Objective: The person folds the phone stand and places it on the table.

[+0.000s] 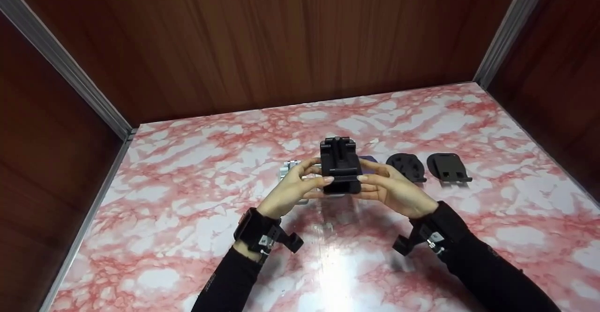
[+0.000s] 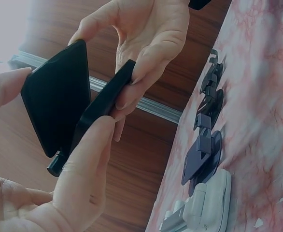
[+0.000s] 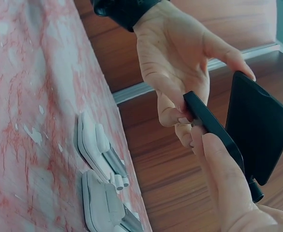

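A black folding phone stand (image 1: pixel 340 162) is held up in front of me between both hands, above the table. Its two flat panels (image 2: pixel 57 96) are spread apart in a V and join at a hinge (image 2: pixel 58 163), as the left wrist view shows. My left hand (image 1: pixel 286 191) grips its left side, with the thumb on the near panel and fingers beneath. On the opposite side my right hand (image 1: pixel 401 192) grips it likewise, thumb facing the left thumb. In the right wrist view, fingertips of both hands pinch the edges of the panels.
Behind the hands, a row of similar stands lies on the red-and-white marbled table (image 1: pixel 197 171): two white ones (image 3: pixel 95 145), a purple one (image 2: pixel 199 159), and two black ones (image 1: pixel 405 166) toward the right. Wood-grain panels (image 1: pixel 262 40) with metal edging enclose the table.
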Available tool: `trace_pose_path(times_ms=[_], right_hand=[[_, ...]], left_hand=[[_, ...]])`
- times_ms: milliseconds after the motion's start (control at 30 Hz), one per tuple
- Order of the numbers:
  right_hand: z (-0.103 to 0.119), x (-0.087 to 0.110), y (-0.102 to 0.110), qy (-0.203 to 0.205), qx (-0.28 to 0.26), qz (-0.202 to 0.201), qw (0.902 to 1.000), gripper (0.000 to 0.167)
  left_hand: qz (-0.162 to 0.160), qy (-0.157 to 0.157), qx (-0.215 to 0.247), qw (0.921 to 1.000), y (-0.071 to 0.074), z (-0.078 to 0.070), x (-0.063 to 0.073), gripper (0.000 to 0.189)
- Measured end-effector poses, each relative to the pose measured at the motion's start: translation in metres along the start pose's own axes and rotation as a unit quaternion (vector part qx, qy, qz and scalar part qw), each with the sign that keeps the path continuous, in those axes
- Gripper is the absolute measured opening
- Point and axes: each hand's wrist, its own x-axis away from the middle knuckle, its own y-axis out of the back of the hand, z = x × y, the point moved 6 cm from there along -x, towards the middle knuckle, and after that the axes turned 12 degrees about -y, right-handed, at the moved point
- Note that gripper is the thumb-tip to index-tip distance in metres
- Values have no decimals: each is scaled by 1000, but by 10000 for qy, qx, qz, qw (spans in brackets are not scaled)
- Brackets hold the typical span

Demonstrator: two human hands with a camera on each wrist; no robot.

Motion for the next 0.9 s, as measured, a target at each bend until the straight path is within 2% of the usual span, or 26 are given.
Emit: trace_pose_path(times_ms=[367, 900], right_hand=[[-2, -1, 0, -80, 112, -85, 9999, 77], [-5, -4, 3, -82, 120, -146, 9998, 83]], left_hand=[[-141, 5, 157, 9998, 2, 2, 0, 67], [-60, -38, 202, 9998, 1, 8, -2, 62]])
